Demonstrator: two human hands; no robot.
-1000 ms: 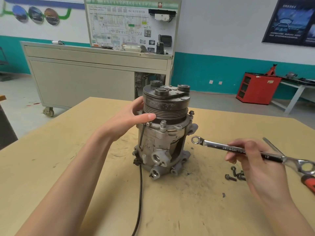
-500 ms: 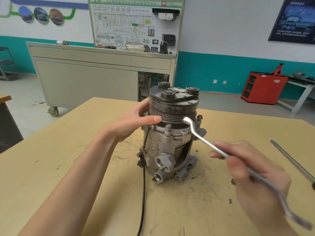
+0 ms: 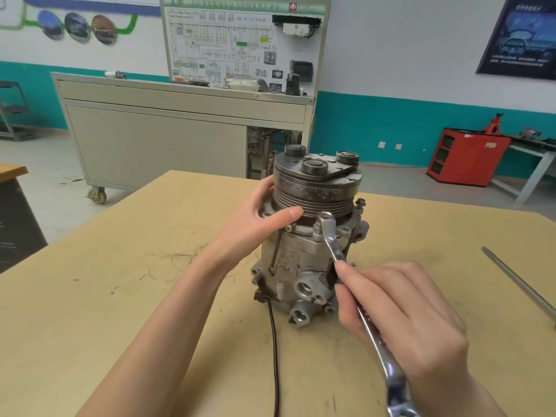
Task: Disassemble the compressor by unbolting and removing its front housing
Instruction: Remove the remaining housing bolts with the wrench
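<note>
Right hand gripping wrench, ring end at compressor flange edge

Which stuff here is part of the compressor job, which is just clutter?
In use: compressor, gripped by left hand; wrench in right hand, ring end at a housing bolt.
Idle: metal rod on table; red cabinet; grey cart.

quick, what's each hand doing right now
Left hand: closed round the compressor.
Right hand: closed on the wrench.
</note>
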